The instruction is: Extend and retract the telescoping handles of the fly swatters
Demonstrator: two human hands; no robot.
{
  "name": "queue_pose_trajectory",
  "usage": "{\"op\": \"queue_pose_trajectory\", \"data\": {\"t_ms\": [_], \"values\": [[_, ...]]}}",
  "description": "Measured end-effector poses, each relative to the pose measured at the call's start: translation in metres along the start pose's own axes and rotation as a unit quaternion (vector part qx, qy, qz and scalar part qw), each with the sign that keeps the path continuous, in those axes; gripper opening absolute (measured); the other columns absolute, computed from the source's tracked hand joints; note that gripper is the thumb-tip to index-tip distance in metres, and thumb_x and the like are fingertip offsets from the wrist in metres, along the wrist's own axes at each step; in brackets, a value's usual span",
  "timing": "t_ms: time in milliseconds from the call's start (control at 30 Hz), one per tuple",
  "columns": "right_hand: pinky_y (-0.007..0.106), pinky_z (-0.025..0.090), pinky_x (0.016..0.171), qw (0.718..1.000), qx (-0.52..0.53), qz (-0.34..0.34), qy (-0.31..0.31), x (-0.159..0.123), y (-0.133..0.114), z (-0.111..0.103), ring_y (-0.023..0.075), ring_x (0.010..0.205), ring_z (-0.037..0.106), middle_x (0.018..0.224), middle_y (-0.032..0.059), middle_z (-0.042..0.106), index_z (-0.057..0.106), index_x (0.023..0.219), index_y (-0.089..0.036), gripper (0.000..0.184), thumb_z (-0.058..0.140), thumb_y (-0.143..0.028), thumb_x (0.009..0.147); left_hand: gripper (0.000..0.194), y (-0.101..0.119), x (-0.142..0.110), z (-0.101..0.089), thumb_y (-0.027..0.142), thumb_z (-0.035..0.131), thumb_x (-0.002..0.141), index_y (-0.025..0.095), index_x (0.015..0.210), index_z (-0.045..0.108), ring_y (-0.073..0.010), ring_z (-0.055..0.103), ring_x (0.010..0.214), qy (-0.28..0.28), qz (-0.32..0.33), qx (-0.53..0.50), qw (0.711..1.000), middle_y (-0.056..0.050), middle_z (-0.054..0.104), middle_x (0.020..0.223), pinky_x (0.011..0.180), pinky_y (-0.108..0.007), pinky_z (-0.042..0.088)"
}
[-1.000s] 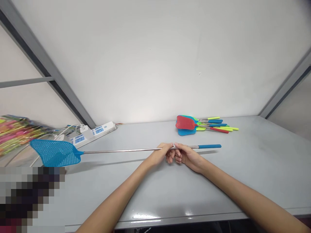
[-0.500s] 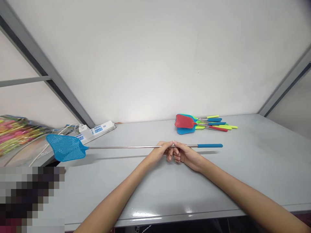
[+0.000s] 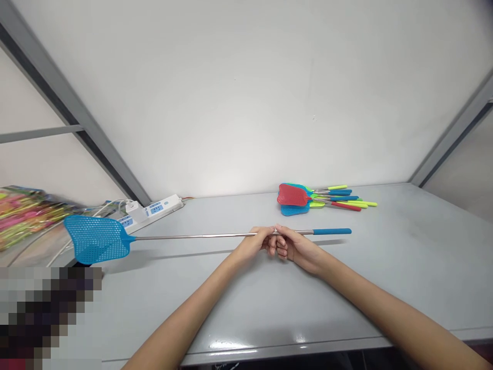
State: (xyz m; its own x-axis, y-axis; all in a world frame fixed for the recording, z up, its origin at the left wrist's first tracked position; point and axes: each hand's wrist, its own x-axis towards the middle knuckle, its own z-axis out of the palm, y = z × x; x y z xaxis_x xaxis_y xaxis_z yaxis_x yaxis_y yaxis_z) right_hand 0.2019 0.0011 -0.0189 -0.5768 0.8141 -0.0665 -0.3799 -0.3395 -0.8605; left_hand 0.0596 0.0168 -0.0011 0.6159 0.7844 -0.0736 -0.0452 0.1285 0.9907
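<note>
Clenching fingers (image 3: 282,246) on a blue fly swatter (image 3: 96,239), left hand (image 3: 252,245) and right hand (image 3: 297,250) hold it pointing left.

Blue plastic fly swatter (image 3: 96,239), perforated head, thin steel shaft, blue grip, held level, head pointing left

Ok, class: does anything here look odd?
One blue fly swatter lies apart from the swatter pile, pinched by the left hand and right hand; a pixelated patch hides the lower left corner.
</note>
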Motion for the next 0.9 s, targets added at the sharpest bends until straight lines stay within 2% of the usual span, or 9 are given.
{"op": "queue_pose_trajectory", "data": {"t_ms": [133, 233, 333, 433, 600, 900], "values": [[0.024, 0.024, 0.05, 1.0, -0.007, 0.006, 0.011, 0.001, 0.0, -0.003, 0.0089, 0.049, 0.034, 0.062, 0.0034, 0.052, 0.037, 0.053, -0.016, 0.038, 0.041, -0.045, 0.078, 0.038, 0.001, -0.002, -0.001, 0.035, 0.035, 0.079, 0.009, 0.067, 0.061, -0.0158, 0.055, 0.06, -0.005, -0.003, -0.011, 1.0, -0.005, 0.056, 0.055, 0.069, -0.03, 0.041], [0.024, 0.025, 0.05, 0.999, -0.001, 0.01, 0.034, 0.001, -0.002, -0.003, 0.0083, 0.049, 0.033, 0.06, 0.0007, 0.047, 0.037, 0.052, -0.016, 0.037, 0.044, -0.043, 0.077, 0.039, 0.004, -0.005, 0.001, 0.035, 0.035, 0.08, 0.01, 0.062, 0.059, -0.0164, 0.055, 0.066, -0.015, 0.001, -0.044, 0.999, -0.007, 0.059, 0.065, 0.073, -0.031, 0.04], [0.024, 0.026, 0.052, 0.999, 0.01, 0.018, 0.043, 0.001, -0.003, -0.001, 0.0087, 0.049, 0.035, 0.054, -0.0016, 0.041, 0.036, 0.05, -0.016, 0.037, 0.047, -0.041, 0.076, 0.037, 0.009, -0.008, 0.001, 0.033, 0.037, 0.079, 0.011, 0.056, 0.055, -0.0165, 0.055, 0.07, -0.025, -0.023, -0.083, 0.996, -0.009, 0.06, 0.072, 0.077, -0.032, 0.038], [0.025, 0.03, 0.057, 0.998, 0.027, 0.025, 0.042, 0.002, -0.004, 0.001, 0.0091, 0.051, 0.036, 0.053, -0.0026, 0.037, 0.034, 0.05, -0.017, 0.037, 0.048, -0.04, 0.075, 0.032, 0.013, -0.011, 0.0, 0.032, 0.039, 0.077, 0.011, 0.059, 0.055, -0.0133, 0.052, 0.064, -0.009, -0.057, -0.1, 0.993, -0.005, 0.057, 0.066, 0.071, -0.028, 0.039], [0.025, 0.027, 0.055, 0.994, 0.04, 0.017, 0.102, 0.002, -0.006, 0.002, 0.0071, 0.046, 0.031, 0.052, -0.0059, 0.025, 0.031, 0.054, -0.018, 0.034, 0.055, -0.035, 0.07, 0.026, 0.018, -0.013, -0.004, 0.033, 0.045, 0.073, 0.015, 0.053, 0.043, -0.0071, 0.038, 0.048, 0.036, -0.115, -0.124, 0.985, 0.002, 0.044, 0.055, 0.052, -0.022, 0.033], [0.025, 0.02, 0.048, 0.993, 0.036, 0.029, 0.111, -0.001, -0.019, 0.006, 0.0059, 0.043, 0.025, 0.052, -0.0069, 0.022, 0.027, 0.054, -0.018, 0.034, 0.055, -0.031, 0.069, 0.028, 0.028, -0.013, -0.007, 0.03, 0.047, 0.072, 0.018, 0.052, 0.031, -0.0053, 0.025, 0.042, 0.033, -0.176, -0.158, 0.971, 0.006, 0.027, 0.05, 0.044, -0.02, 0.026]]}}
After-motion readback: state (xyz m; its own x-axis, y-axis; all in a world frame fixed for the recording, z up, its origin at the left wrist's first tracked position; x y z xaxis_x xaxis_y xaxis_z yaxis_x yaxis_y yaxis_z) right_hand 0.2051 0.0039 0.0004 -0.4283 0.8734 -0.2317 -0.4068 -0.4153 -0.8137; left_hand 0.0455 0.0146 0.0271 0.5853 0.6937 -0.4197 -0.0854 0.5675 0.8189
